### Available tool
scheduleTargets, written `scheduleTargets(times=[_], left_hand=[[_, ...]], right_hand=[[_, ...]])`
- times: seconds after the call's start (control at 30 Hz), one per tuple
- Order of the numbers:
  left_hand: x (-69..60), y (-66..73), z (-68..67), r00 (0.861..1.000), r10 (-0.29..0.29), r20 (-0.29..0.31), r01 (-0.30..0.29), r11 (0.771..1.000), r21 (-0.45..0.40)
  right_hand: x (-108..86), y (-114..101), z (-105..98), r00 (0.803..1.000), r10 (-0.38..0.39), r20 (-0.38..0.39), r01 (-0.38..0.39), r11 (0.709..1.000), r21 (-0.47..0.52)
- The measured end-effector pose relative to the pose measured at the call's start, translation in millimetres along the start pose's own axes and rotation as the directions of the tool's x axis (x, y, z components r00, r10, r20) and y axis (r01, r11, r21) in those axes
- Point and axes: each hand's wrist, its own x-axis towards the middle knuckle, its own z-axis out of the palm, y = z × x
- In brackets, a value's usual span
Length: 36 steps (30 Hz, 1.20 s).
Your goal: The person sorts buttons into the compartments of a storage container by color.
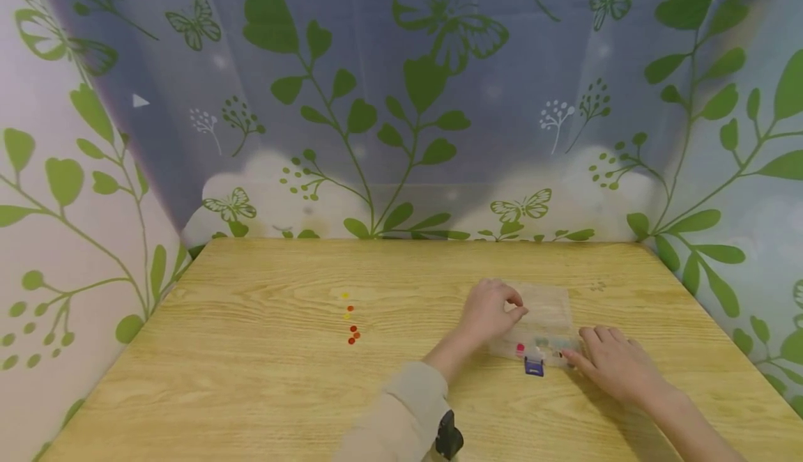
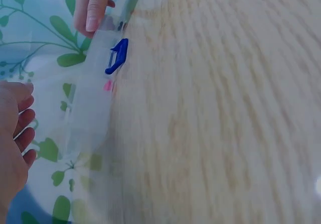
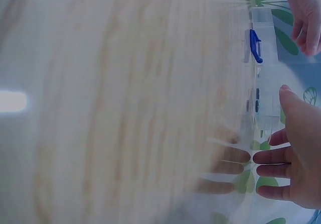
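A clear plastic box [image 1: 502, 348] with a blue latch [image 1: 534, 366] lies on the table, its transparent lid [image 1: 548, 303] laid back behind it. Inside are a pink piece [image 1: 521, 348] and several small dark or pale pieces. My left hand [image 1: 491, 312] hovers over the lid's left side, fingers loosely bent and thumb near the index finger; nothing shows between them. My right hand [image 1: 617, 364] lies at the box's right end, thumb at its edge. In the right wrist view the fingers [image 3: 273, 171] of that hand are straight and spread.
Several small red, orange and yellow discs [image 1: 353, 329] are scattered left of the middle of the wooden table [image 1: 251, 378]. Behind the box, to the right, sit several tiny pale pieces [image 1: 597, 286]. A leaf-patterned curtain [image 1: 389, 169] borders the table's back and sides.
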Motion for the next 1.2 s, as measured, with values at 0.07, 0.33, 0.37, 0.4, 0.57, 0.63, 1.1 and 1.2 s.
scheduleTargets(times=[0.07, 0.33, 0.37, 0.4, 0.57, 0.63, 1.1, 1.2], left_hand=[[-1.3, -3.9, -5.3, 1.0, 0.004, -0.016, -0.005, 1.0, -0.019], [-7.0, -24.2, -23.4, 0.996, 0.033, -0.078, -0.036, 0.998, -0.045], [-8.1, -27.1, -25.8, 0.996, 0.031, -0.083, -0.035, 0.998, -0.05], [-9.4, -29.9, -28.3, 0.996, 0.025, -0.085, -0.03, 0.998, -0.06], [-16.9, -44.4, -43.3, 0.996, -0.007, -0.09, -0.002, 0.995, -0.101], [-20.0, -51.0, -48.7, 0.995, -0.018, -0.098, 0.007, 0.993, -0.115], [-41.6, -100.0, -71.8, 0.981, -0.067, -0.184, 0.04, 0.988, -0.15], [-46.1, -108.4, -76.6, 0.977, -0.087, -0.197, 0.055, 0.986, -0.16]], right_hand=[[-0.1, 1, 0, 1.0, 0.0, 0.001, 0.0, 1.0, 0.002], [-0.6, 1, 0, 1.0, -0.007, -0.002, 0.007, 1.0, 0.003], [-0.6, 1, 0, 1.0, -0.008, -0.002, 0.008, 1.0, 0.004], [-0.6, 1, 0, 1.0, -0.008, -0.003, 0.008, 1.0, 0.003], [-0.7, 1, -1, 1.0, -0.007, -0.007, 0.007, 1.0, 0.0], [-0.4, 1, -1, 1.0, -0.006, -0.006, 0.006, 1.0, -0.001], [-1.1, -1, -2, 1.0, -0.002, 0.012, 0.002, 1.0, 0.01], [-1.2, -1, -2, 1.0, -0.005, 0.01, 0.005, 1.0, 0.012]])
